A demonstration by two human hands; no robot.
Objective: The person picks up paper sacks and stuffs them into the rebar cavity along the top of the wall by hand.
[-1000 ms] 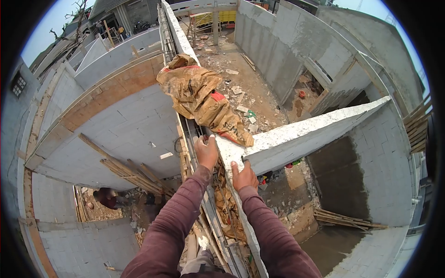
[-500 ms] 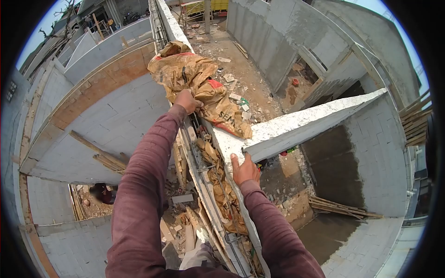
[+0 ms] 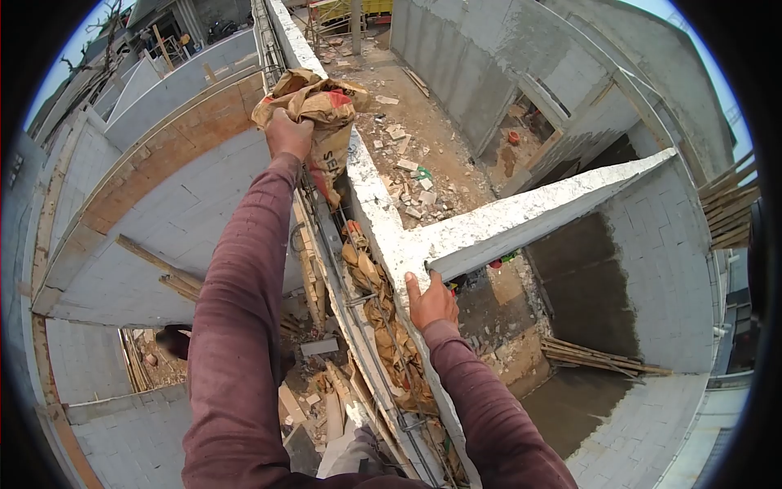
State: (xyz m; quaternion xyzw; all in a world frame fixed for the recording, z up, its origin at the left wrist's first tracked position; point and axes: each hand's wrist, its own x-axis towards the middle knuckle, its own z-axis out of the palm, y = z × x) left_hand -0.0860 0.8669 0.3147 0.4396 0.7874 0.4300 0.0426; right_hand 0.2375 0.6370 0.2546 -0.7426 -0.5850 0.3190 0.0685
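My left hand (image 3: 289, 134) is closed on a crumpled brown paper sack (image 3: 330, 106) with red patches and black print, lying over the far part of the wall top. My right hand (image 3: 432, 301) rests on the white wall top (image 3: 407, 244) near the corner where a cross wall joins, thumb and fingers apart. Between the wall and wooden boards runs a narrow channel with steel bars (image 3: 358, 300). More crumpled brown paper (image 3: 391, 350) is stuffed into that channel below the sack.
Deep rooms with rubble floors drop off on both sides. Bamboo poles (image 3: 599, 359) lie in the lower right room, others (image 3: 159, 265) lean at left. A person's dark head (image 3: 173, 341) shows at lower left. A yellow object (image 3: 350, 10) stands at the far end.
My left hand has moved from the wall top to the sack, gripped it and pulled it away to the upper left, bunching it up. My right hand stays by the corner.
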